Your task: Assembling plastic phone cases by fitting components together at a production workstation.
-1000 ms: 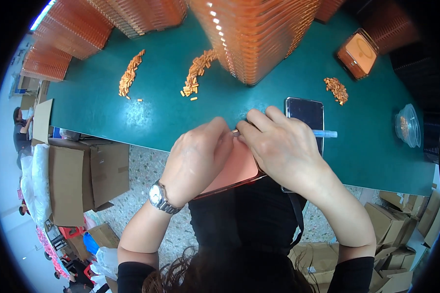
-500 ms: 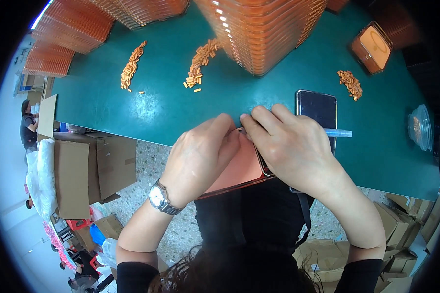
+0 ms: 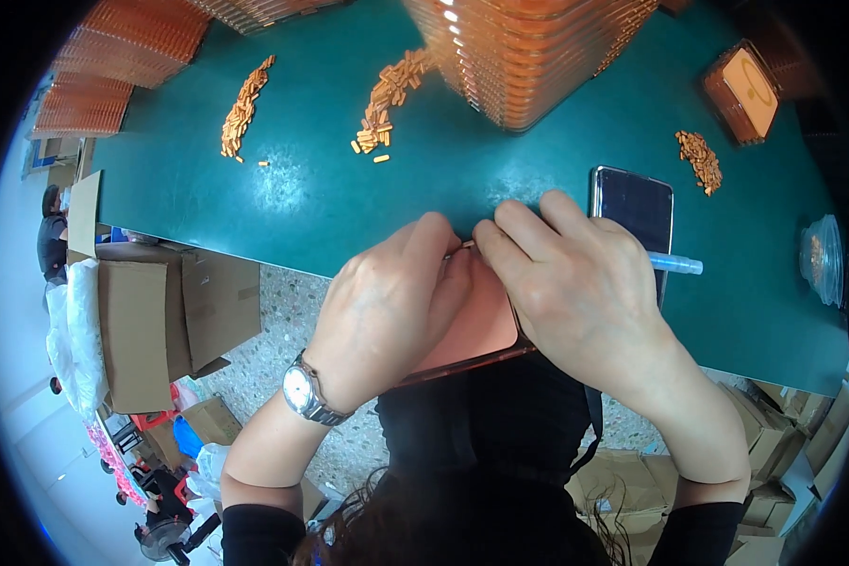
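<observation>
A flat, salmon-pink tray (image 3: 481, 325) with a dark reddish rim lies at the table's near edge, between my hands and against my body. My left hand (image 3: 377, 302), with a metal watch on its wrist, is closed in a pinch at the tray's far edge. Beside it, my right hand (image 3: 571, 274) has its fingers curled at the same edge, fingertips close to the left ones. A blue see-through pen-like stick (image 3: 677, 263) sticks out past the right hand and seems held in it. What lies between the fingertips is mostly hidden.
A phone (image 3: 637, 203) lies just beyond my right hand on the green table (image 3: 302, 217). Small orange pieces lie in heaps (image 3: 387, 99). Tall stacks of clear orange trays (image 3: 528, 57) stand behind. A round clear tub (image 3: 821, 259) is at the right, cardboard boxes (image 3: 132, 330) at the left.
The view has shifted slightly, moving the table's things a little. My right fingers have moved slightly to the right, and the right hand now covers the dark rim strip beside the salmon-pink surface.
</observation>
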Demonstrator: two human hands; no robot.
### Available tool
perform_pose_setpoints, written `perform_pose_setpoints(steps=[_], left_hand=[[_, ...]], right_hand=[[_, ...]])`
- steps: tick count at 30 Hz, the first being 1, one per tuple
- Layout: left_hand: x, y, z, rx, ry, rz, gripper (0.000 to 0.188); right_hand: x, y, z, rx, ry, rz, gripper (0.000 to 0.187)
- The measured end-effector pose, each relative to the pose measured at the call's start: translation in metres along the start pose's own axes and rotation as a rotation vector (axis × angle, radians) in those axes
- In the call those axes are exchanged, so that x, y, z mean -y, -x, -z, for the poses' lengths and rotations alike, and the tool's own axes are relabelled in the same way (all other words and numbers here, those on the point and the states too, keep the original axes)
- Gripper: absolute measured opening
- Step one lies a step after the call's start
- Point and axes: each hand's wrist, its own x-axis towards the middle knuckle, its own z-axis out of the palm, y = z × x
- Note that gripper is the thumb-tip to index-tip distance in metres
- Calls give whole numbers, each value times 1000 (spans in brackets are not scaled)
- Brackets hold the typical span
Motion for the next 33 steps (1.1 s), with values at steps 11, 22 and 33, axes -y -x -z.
perform_pose_setpoints(steps=[11,22,33], left_hand=[[-18,15,89,310,399,15,38],[-32,28,118,390,787,169,71],[-142,7,173,-366,96,-146,101]], right_hand=[[-11,8,17,-543,28,242,33],[-1,52,83,-746,-1130,-183,39],[72,94,172,-858,-2421,275,34]])
